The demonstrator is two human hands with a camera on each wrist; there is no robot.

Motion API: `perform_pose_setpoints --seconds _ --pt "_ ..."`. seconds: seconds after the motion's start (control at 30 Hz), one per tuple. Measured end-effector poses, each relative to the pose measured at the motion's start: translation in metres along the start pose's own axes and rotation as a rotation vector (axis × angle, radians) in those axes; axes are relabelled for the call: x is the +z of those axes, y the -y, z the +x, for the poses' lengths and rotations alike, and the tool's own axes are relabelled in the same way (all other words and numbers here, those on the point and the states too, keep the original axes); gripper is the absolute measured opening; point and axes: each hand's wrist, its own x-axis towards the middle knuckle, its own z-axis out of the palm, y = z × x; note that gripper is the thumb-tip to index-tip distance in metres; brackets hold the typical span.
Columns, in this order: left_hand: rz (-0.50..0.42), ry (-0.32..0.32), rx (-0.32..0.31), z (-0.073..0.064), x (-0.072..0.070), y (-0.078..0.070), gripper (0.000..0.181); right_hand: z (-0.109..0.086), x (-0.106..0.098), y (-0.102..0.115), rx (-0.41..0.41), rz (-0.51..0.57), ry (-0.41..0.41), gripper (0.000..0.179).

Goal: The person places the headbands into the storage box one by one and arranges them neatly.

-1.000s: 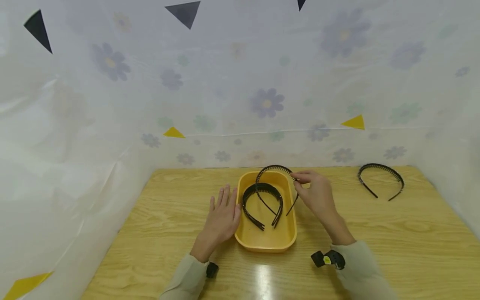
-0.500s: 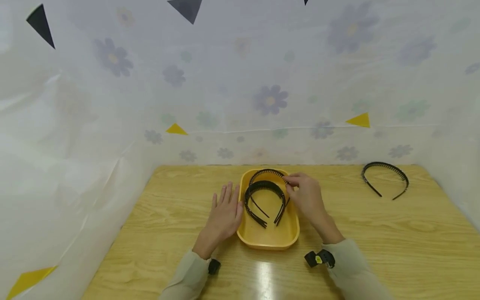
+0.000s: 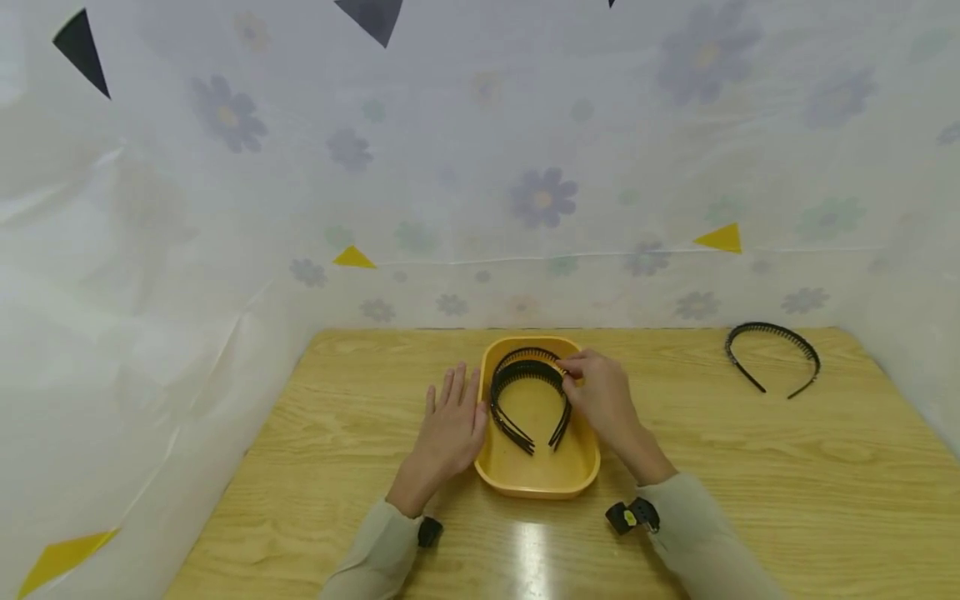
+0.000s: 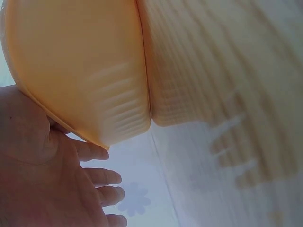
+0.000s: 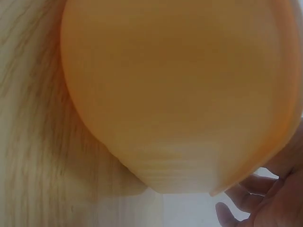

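A yellow plastic tub (image 3: 536,483) stands on the table with several black toothed headbands (image 3: 525,373) nested inside it. My right hand (image 3: 606,398) reaches over the tub's right rim and pinches the right side of the rearmost headband (image 3: 528,353) between thumb and fingers. Along the left rim lies my left hand (image 3: 448,432), its fingers straight and touching the tub's side. In the left wrist view the left fingers (image 4: 106,176) extend past the tub's rim. The right wrist view shows the tub's outer wall (image 5: 175,94); the headbands are hidden there.
Another black headband (image 3: 776,329) lies on the wooden table (image 3: 750,475) at the back right. A white flowered sheet (image 3: 450,150) hangs behind the table and at both sides. Each wrist wears a black strap-on device (image 3: 628,517).
My right hand has moved left and slightly down, bringing the pinched headband from above the tub in against the others. My left hand has stayed at the tub's left side.
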Motion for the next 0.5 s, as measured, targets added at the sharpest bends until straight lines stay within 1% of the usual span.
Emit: perform_pose_setpoints --seconds 0.2,0.5 --pt "0.0 0.002 -0.01 -0.0003 0.0005 0.001 0.059 0.0043 0.0032 0.0029 -0.013 -0.055 0.016 0.022" --pt "0.005 -0.005 0.005 -0.0003 -0.0002 0.0005 0.058 0.0051 0.0054 0.0048 -0.034 -0.104 0.035 0.019"
